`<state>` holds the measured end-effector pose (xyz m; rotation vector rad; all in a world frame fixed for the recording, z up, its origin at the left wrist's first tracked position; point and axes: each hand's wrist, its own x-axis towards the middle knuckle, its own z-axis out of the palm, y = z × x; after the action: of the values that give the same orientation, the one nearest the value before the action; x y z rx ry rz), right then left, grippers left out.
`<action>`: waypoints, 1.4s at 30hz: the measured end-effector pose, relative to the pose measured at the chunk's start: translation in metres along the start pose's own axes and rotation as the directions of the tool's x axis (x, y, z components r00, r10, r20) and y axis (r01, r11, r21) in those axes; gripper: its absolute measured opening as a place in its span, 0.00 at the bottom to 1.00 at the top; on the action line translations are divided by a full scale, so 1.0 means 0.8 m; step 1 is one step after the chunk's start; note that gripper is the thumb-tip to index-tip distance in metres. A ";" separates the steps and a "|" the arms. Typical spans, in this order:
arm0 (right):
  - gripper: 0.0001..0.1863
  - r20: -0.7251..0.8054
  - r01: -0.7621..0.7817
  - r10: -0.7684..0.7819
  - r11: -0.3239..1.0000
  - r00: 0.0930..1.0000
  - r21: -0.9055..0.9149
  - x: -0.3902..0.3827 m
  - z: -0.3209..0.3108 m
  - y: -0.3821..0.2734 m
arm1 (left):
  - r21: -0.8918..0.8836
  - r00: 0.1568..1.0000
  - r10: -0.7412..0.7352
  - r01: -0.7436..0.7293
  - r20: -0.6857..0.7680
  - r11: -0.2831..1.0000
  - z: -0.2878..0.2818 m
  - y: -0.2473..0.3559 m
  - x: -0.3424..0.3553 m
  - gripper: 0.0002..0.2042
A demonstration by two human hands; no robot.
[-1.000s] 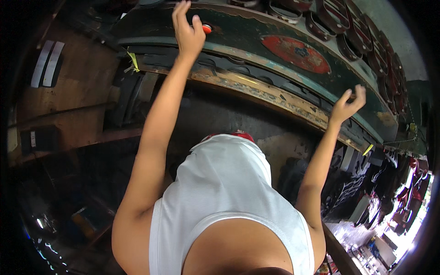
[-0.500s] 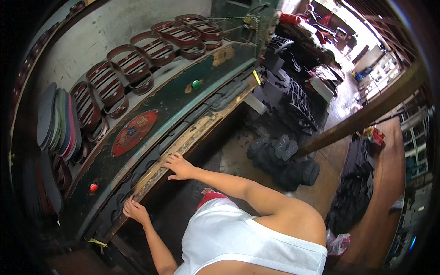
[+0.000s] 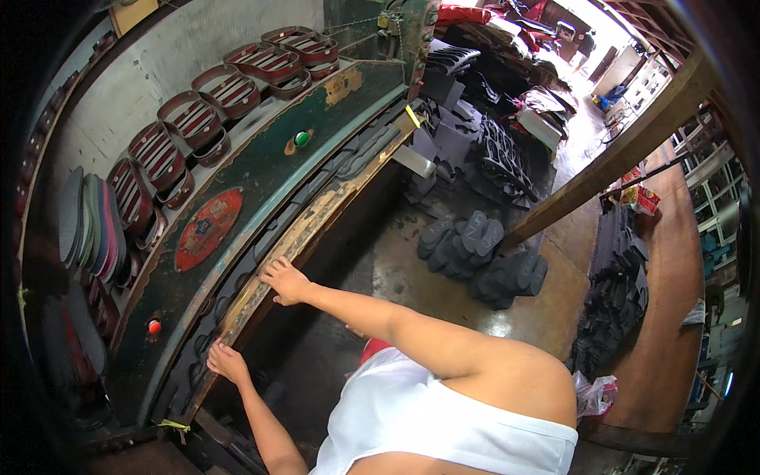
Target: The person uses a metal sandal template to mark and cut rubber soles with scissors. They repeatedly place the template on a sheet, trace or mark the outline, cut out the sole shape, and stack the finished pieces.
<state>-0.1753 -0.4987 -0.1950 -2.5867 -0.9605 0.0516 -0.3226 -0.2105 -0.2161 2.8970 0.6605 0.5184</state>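
One long, scuffed, tan wooden ledge (image 3: 339,198), from eight o'clock toward twelve. At eight, touched by bare right hand (image 3: 288,283), fingers spread, thumb apart; farther out, by bare left hand (image 3: 229,363), cannot tell closure.

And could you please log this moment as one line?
left hand: on wooden ledge; right hand: on same ledge; on dark-green panel: red button, green button

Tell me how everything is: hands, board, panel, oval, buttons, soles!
Left hand: fingers on the board, grip unclear
Right hand: open, resting on the board
Board: worn, patchy
Green panel: paint chipped
Red oval: scuffed
Red button: can't tell if pressed
Green button: can't tell if pressed
Dark soles: heaped on the floor
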 end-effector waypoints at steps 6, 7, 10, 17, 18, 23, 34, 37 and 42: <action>0.43 0.047 -0.042 0.044 0.998 0.998 -0.037 0.005 0.001 -0.006 | 0.007 1.000 0.021 -0.021 0.005 1.000 0.009 -0.007 0.006 0.13; 0.43 0.030 -0.032 0.033 0.999 0.999 -0.030 0.004 0.001 -0.008 | 0.016 0.999 -0.001 0.001 0.035 1.000 0.009 -0.007 0.008 0.13; 0.44 0.026 -0.053 0.057 0.992 0.998 -0.118 0.005 -0.001 -0.007 | 0.141 0.993 0.117 -0.114 -0.011 0.983 0.009 -0.004 0.014 0.14; 0.42 0.061 -0.038 0.054 0.972 0.997 -0.232 0.000 0.009 -0.011 | 0.133 0.987 0.159 -0.154 -0.025 0.979 -0.002 -0.005 -0.002 0.10; 0.41 0.077 -0.050 0.066 0.981 0.995 -0.187 0.000 0.011 -0.013 | 0.058 0.999 -0.012 0.010 0.032 0.998 -0.001 -0.001 -0.006 0.12; 0.38 0.096 -0.053 0.074 0.976 0.993 -0.209 -0.004 0.012 -0.010 | -0.031 0.987 -0.077 0.082 0.143 0.996 -0.003 0.005 -0.015 0.14; 0.34 0.024 -0.046 0.054 0.968 0.998 -0.248 0.001 0.019 -0.001 | -0.054 0.999 -0.018 0.021 0.046 0.998 0.002 0.007 -0.020 0.13; 0.35 0.027 -0.029 0.034 0.983 0.999 -0.181 -0.008 0.014 0.007 | -0.086 1.000 0.014 -0.017 -0.027 0.996 0.003 0.009 -0.032 0.12; 0.33 0.113 -0.005 0.019 0.992 0.993 -0.125 -0.020 -0.010 0.012 | -0.153 0.993 0.077 -0.090 -0.088 0.984 -0.008 0.016 -0.051 0.09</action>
<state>-0.1801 -0.5184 -0.1929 -2.7291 -1.0180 0.1483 -0.3543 -0.2401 -0.2201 2.7774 0.4863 0.6707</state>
